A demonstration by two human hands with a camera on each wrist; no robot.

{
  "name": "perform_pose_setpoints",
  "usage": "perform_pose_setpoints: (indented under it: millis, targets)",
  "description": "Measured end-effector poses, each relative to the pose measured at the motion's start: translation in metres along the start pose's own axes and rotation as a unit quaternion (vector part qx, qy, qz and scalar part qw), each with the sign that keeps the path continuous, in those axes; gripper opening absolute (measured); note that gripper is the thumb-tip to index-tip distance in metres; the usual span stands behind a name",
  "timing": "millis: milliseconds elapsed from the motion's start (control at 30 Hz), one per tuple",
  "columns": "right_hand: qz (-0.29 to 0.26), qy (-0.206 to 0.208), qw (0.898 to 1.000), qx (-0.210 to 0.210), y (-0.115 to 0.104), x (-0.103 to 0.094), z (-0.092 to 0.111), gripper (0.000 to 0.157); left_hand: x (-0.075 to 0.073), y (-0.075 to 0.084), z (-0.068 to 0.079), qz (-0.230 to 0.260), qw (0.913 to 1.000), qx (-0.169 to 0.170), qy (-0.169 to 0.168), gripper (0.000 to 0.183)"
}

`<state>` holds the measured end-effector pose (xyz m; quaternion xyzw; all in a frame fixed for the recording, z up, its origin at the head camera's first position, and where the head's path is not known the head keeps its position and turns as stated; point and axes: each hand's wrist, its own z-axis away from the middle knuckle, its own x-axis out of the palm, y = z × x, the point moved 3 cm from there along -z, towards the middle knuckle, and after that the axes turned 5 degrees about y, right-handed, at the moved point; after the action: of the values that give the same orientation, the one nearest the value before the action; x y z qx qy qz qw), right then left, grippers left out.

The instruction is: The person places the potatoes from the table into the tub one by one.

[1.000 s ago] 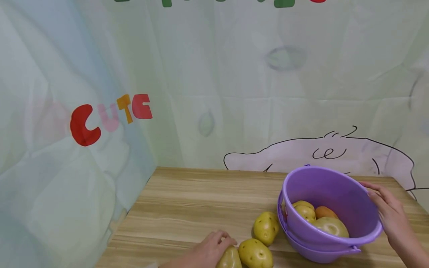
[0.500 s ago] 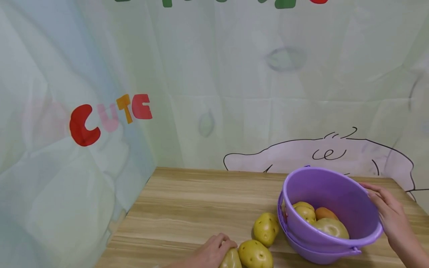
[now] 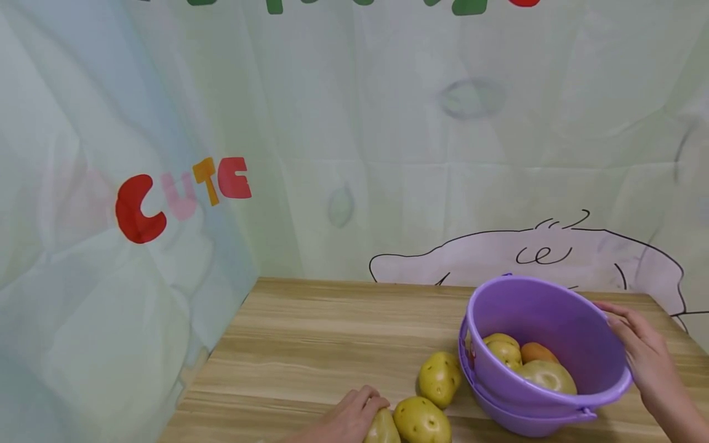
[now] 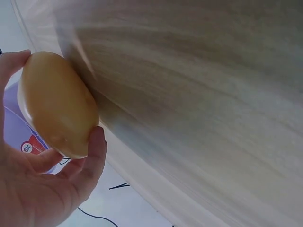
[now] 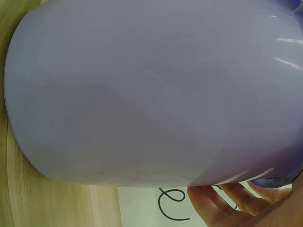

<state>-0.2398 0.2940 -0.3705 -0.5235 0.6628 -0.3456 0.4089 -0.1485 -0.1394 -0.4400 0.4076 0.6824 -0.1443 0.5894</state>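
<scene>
Pale potato (image 3: 382, 429): touching dimpled yellow potato (image 3: 423, 421), left of purple bucket (image 3: 532, 407) | left hand (image 3: 349, 417): in from lower left, thumb and fingers pinching pale potato | right hand (image 3: 647, 352): fingers curved round purple bucket's right side | tabletop (image 3: 332, 323): wood-grain | backdrop (image 3: 388, 111): creased, pale green, "CUTE" lettering (image 3: 206, 177) at left

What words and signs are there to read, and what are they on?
"CUTE": on the left part of the backdrop.
Green and red letters along its top: cut off, unreadable.
Red-and-white label on the purple bucket: too small and blurred to read.
</scene>
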Motion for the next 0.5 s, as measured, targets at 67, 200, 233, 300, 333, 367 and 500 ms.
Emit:
perform_pose_setpoints:
  millis: [67, 200, 233, 300, 333, 367, 500]
  targets:
    - [0.003, -0.001, 1.0, 0.001, 0.0, 0.0, 0.0, 0.031, 0.0, 0.0, 0.0, 0.003, 1.0, -0.001, 0.003, 0.065]
    - [0.01, -0.003, 1.0, 0.003, 0.0, 0.0, 0.0, 0.031, -0.003, 0.0, -0.001, 0.011, 0.9999, -0.008, -0.003, 0.068]
    - [0.011, -0.003, 1.0, 0.003, 0.0, 0.0, 0.0, 0.031, -0.003, 0.0, -0.002, 0.012, 0.9999, -0.01, -0.005, 0.069]
    - [0.016, -0.001, 1.0, 0.005, 0.0, 0.0, 0.0, 0.031, -0.005, 0.0, -0.002, 0.012, 0.9998, -0.013, -0.007, 0.071]
    - [0.019, 0.001, 1.0, 0.005, 0.0, 0.0, 0.0, 0.031, -0.006, 0.0, -0.002, 0.015, 0.9997, -0.016, -0.007, 0.072]
    - [0.023, 0.003, 1.0, 0.005, -0.001, 0.0, 0.0, 0.031, -0.007, 0.0, -0.002, 0.017, 0.9997, -0.017, -0.006, 0.072]
    - [0.014, 0.002, 1.0, 0.005, 0.0, 0.0, 0.0, 0.03, -0.011, -0.001, -0.005, 0.03, 0.9986, -0.044, -0.005, 0.075]
